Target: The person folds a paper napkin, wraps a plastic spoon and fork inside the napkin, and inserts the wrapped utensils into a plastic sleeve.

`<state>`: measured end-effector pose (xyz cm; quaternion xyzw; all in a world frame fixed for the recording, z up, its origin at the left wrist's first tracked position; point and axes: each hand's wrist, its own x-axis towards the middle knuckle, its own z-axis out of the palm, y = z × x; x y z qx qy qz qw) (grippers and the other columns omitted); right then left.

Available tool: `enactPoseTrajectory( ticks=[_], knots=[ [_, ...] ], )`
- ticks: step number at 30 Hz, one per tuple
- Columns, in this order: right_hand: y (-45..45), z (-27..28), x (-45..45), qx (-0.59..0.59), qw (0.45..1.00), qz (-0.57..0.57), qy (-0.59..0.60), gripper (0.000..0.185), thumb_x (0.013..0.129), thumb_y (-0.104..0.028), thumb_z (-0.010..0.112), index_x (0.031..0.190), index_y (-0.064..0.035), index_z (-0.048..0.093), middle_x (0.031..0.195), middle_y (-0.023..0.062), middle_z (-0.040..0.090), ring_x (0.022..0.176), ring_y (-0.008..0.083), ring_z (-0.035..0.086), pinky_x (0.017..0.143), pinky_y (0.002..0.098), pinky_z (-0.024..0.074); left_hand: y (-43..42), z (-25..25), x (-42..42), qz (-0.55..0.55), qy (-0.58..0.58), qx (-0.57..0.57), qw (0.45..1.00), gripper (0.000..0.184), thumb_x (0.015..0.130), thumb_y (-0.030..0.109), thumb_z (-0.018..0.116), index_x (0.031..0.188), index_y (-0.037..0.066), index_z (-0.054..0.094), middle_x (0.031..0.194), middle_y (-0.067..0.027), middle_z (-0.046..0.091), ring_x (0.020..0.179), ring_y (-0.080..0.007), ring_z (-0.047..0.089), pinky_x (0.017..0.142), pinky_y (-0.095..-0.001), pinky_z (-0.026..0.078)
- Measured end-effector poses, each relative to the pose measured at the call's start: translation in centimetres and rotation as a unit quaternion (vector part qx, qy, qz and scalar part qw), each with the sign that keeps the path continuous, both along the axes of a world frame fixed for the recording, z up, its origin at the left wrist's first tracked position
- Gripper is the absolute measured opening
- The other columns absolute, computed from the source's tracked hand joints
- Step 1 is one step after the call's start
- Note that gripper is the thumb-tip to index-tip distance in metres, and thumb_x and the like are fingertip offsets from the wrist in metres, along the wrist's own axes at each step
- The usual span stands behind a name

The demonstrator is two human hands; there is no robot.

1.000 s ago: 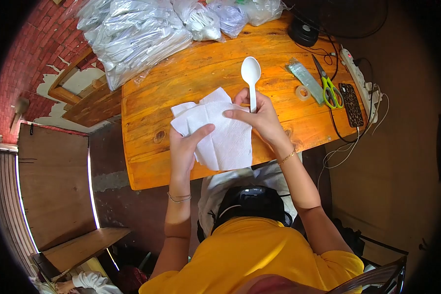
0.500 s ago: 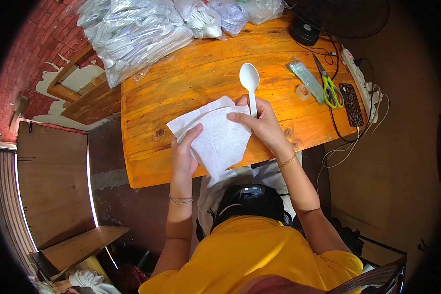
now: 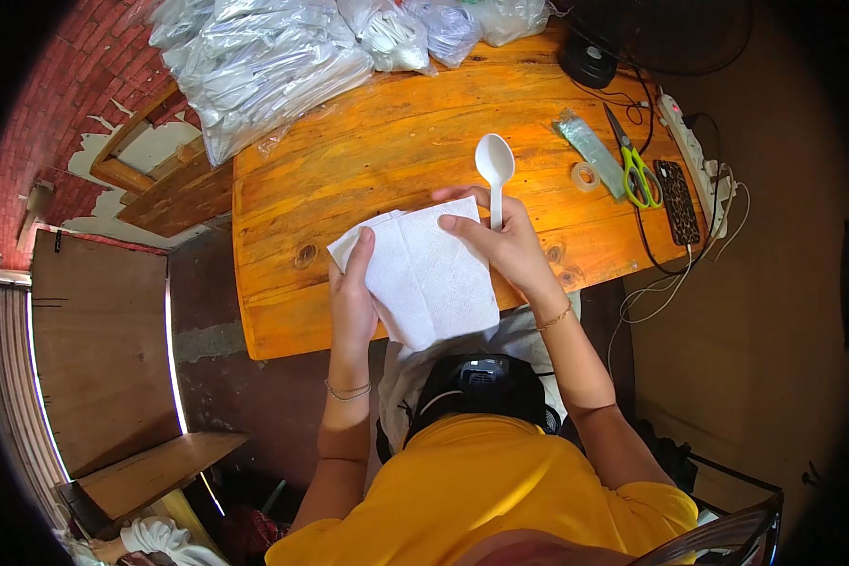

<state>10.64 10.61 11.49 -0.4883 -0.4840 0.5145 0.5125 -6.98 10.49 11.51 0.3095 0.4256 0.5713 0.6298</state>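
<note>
A white paper napkin (image 3: 431, 278) is spread between my two hands, above the table's front edge. My left hand (image 3: 352, 297) grips its left side, thumb on top and the other fingers behind the paper. At the upper right corner, my right hand (image 3: 509, 247) pinches the napkin under its thumb. That same hand also holds a white plastic spoon (image 3: 495, 162) by the handle, bowl pointing away from me. The handle's lower end is hidden in the hand.
The wooden table (image 3: 377, 132) has a large pile of plastic-wrapped packs (image 3: 264, 71) at the back left. To the right lie green-handled scissors (image 3: 637, 170), a tape roll (image 3: 585, 176), a clear packet (image 3: 590, 151), a leopard-patterned phone (image 3: 676, 203) and a power strip (image 3: 693, 141).
The napkin has turned and now lies flatter, with a squarer outline. My right hand and the spoon have shifted slightly right and toward me, the spoon's tilt changing a little.
</note>
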Motion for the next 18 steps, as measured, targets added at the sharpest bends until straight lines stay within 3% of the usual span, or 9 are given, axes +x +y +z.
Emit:
enactPoseTrajectory(
  ticks=[3, 9, 12, 14, 16, 18],
  knots=[
    [-0.3, 0.6, 0.5, -0.140, 0.986, 0.045, 0.082, 0.011, 0.079, -0.017, 0.066, 0.080, -0.0087, 0.059, 0.053, -0.0090, 0.038, 0.039, 0.0004, 0.028, 0.036, 0.0187, 0.0190, -0.2, -0.5, -0.3, -0.025, -0.018, -0.008, 1.000, 0.040, 0.089, 0.029, 0.051, 0.113, -0.003, 0.046, 0.105, -0.0107, 0.056, 0.097, -0.0171, 0.055, 0.084, -0.0284, 0.042],
    [0.9, 0.5, 0.6, -0.244, 0.933, 0.087, 0.251, 0.016, 0.080, -0.020, 0.065, 0.072, -0.0097, 0.056, 0.054, -0.0080, 0.044, 0.038, -0.0009, 0.030, 0.034, 0.0173, 0.0168, 0.8, 0.0, -0.4, -0.101, -0.050, -0.032, 0.993, 0.044, 0.092, 0.034, 0.045, 0.115, -0.003, 0.048, 0.111, -0.0116, 0.055, 0.102, -0.0164, 0.054, 0.088, -0.0294, 0.040],
    [2.4, 0.6, 0.7, -0.182, 0.957, 0.064, 0.215, 0.016, 0.080, -0.021, 0.065, 0.073, -0.0097, 0.056, 0.054, -0.0072, 0.045, 0.037, -0.0007, 0.031, 0.033, 0.0172, 0.0168, 3.1, 0.5, -0.5, -0.133, -0.029, -0.039, 0.990, 0.047, 0.093, 0.035, 0.042, 0.119, -0.004, 0.047, 0.116, -0.0123, 0.053, 0.105, -0.0171, 0.052, 0.091, -0.0293, 0.038],
    [3.6, 0.7, 1.0, -0.130, 0.983, 0.012, 0.127, 0.017, 0.078, -0.019, 0.067, 0.070, -0.0073, 0.058, 0.056, -0.0067, 0.048, 0.042, 0.0003, 0.035, 0.037, 0.0178, 0.0226, 4.8, 0.2, -0.7, -0.152, 0.009, -0.052, 0.987, 0.047, 0.093, 0.035, 0.040, 0.121, -0.003, 0.046, 0.120, -0.0131, 0.051, 0.110, -0.0179, 0.049, 0.094, -0.0292, 0.036],
    [4.7, 0.3, 1.2, -0.040, 0.998, -0.037, 0.025, 0.015, 0.078, -0.019, 0.068, 0.072, -0.0062, 0.060, 0.057, -0.0065, 0.049, 0.044, 0.0005, 0.038, 0.039, 0.0175, 0.0255, 5.9, -0.3, -0.7, -0.181, 0.032, 0.012, 0.983, 0.048, 0.094, 0.035, 0.040, 0.123, -0.003, 0.044, 0.122, -0.0138, 0.049, 0.114, -0.0180, 0.045, 0.095, -0.0292, 0.034],
    [5.2, 0.0, 1.4, -0.049, 0.997, -0.047, 0.021, 0.015, 0.077, -0.018, 0.069, 0.073, -0.0045, 0.062, 0.060, -0.0055, 0.052, 0.048, 0.0014, 0.041, 0.043, 0.0180, 0.0295, 6.7, -1.7, -0.3, -0.163, 0.035, 0.065, 0.984, 0.046, 0.094, 0.034, 0.040, 0.122, -0.002, 0.045, 0.122, -0.0142, 0.049, 0.116, -0.0179, 0.043, 0.096, -0.0295, 0.033]
  ],
)
